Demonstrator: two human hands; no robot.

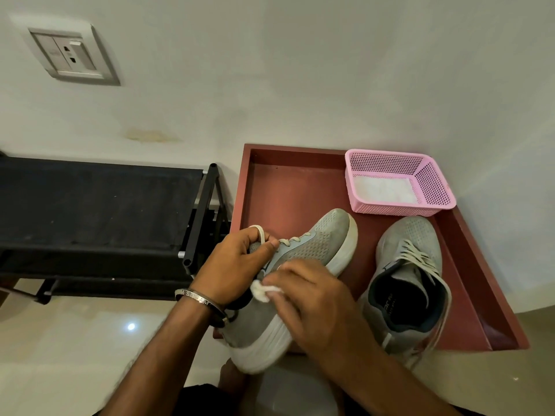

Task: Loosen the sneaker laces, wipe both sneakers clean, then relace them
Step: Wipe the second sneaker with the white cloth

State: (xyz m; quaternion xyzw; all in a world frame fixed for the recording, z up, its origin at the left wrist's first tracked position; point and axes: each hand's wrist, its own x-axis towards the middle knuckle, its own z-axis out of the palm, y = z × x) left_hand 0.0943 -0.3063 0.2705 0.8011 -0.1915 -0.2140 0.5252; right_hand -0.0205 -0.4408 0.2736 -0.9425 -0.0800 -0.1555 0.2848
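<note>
A grey sneaker [324,238] with a white sole lies tilted on its side, its toe on the red-brown tray [300,187] and its heel toward me. My left hand [237,265] grips it at the tongue and laces. My right hand [312,301] presses a small white wipe [261,291] against the sneaker's side. The second grey sneaker [411,274] stands upright on the tray to the right, laces loosely threaded, its dark lining showing.
A pink mesh basket [432,181] holding white wipes sits at the tray's back right corner. A black shoe rack [99,211] stands to the left against the wall. A wall socket [72,54] is at upper left. Pale tiled floor lies below.
</note>
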